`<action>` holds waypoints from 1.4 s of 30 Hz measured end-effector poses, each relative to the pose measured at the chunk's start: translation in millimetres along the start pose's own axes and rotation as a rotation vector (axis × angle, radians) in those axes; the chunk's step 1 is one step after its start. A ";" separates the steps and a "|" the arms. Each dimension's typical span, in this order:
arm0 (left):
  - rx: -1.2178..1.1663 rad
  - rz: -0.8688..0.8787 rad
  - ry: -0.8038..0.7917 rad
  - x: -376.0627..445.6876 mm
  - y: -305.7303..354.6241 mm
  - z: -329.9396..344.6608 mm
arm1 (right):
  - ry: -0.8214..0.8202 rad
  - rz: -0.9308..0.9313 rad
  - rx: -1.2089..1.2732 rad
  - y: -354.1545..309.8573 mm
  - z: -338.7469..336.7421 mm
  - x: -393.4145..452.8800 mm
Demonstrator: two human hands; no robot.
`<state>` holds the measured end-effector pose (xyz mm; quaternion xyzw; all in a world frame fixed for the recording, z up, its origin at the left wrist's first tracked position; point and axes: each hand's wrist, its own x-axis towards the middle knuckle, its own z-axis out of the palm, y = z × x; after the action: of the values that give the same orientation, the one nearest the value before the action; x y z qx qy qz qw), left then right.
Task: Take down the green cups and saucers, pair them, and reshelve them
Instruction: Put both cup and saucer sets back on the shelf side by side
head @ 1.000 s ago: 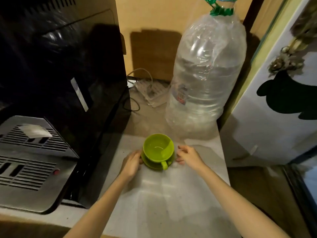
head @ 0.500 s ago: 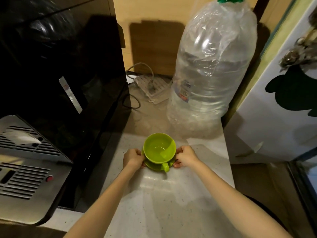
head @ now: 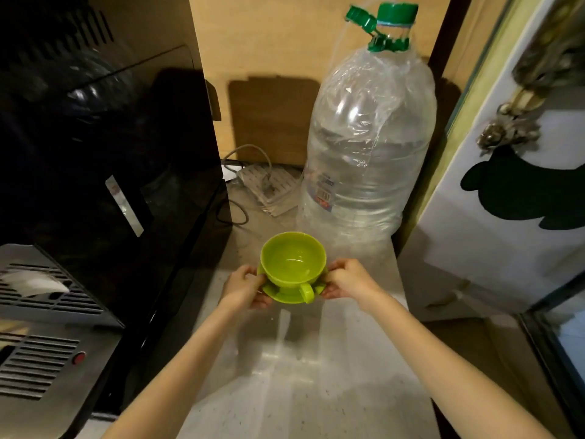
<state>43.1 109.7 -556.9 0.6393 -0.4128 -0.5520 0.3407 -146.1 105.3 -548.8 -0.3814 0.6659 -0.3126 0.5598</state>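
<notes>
A lime green cup (head: 292,259) stands upright on a matching green saucer (head: 281,296), its handle facing me. The cup is empty. My left hand (head: 243,286) grips the saucer's left rim and my right hand (head: 346,280) grips its right rim. The pair is held a little above the pale counter (head: 300,391), casting a shadow below it. No other cups or saucers are in view.
A large clear water bottle (head: 367,153) with a green cap stands just behind and right of the cup. A black appliance (head: 110,153) with a silver grille (head: 38,343) fills the left. A white power strip (head: 269,188) with cables lies at the back. A white door (head: 506,201) is at right.
Both hands closed onto the saucer's rims from either side, then raised the cup and saucer together off the counter toward me.
</notes>
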 end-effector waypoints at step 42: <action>-0.493 0.787 -0.193 -175.3 464.8 -43.7 | 0.188 -0.903 0.365 -424.1 -123.0 -231.4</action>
<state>7.0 68.8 -61.2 0.2803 -0.5102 -0.5195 0.6255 -181.1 84.6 -51.9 -0.4976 0.4163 -0.6686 0.3635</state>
